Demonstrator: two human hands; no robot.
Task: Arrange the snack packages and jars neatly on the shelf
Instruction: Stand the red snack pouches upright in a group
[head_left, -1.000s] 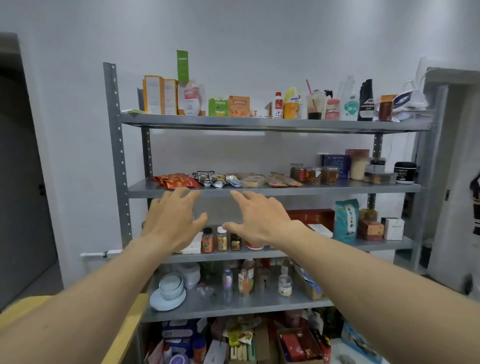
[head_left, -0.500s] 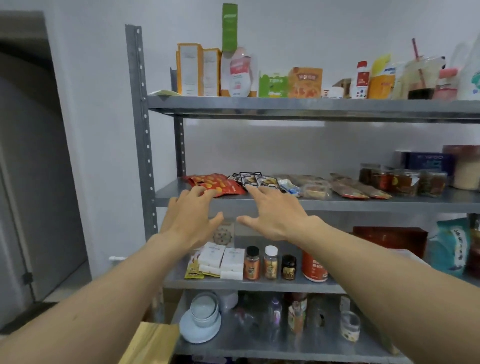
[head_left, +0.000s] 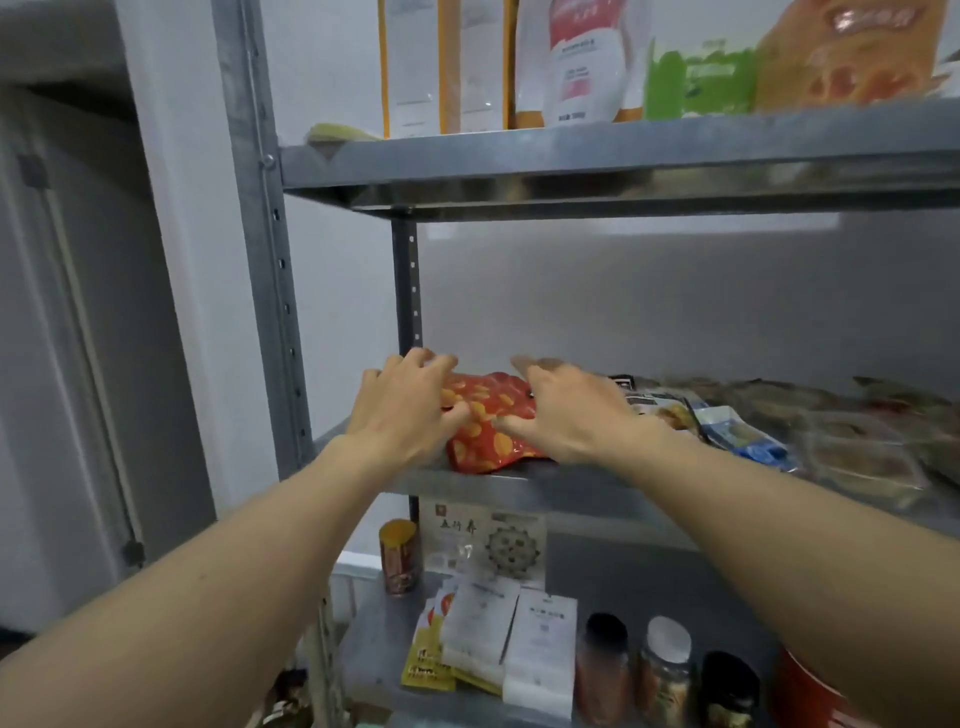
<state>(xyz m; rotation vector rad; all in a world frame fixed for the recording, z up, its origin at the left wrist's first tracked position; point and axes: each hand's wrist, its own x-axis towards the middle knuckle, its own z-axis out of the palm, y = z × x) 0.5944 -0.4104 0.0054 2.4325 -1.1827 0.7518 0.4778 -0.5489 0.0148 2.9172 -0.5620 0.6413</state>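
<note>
A pile of red snack packages (head_left: 488, 434) with orange print lies at the left end of the middle shelf board (head_left: 550, 491). My left hand (head_left: 402, 415) curls around the pile's left edge, thumb pressed on top. My right hand (head_left: 569, 410) lies palm down over the pile's right side, fingers spread and blurred. To the right along the same board lie a dark packet (head_left: 657, 405), a blue packet (head_left: 743, 436) and several clear packs (head_left: 862, 460). The jars further right are out of frame.
The grey metal upright (head_left: 265, 291) stands close on the left, the upper shelf board (head_left: 571, 161) with boxes and pouches (head_left: 576, 62) just overhead. Below are an orange can (head_left: 400, 556), white sachets (head_left: 514, 639) and small spice jars (head_left: 665, 670). A door (head_left: 67, 364) is at left.
I have stepped in close to the shelf's left end. Both hands rose from below the middle board onto the red packages, the left one closing on their edge.
</note>
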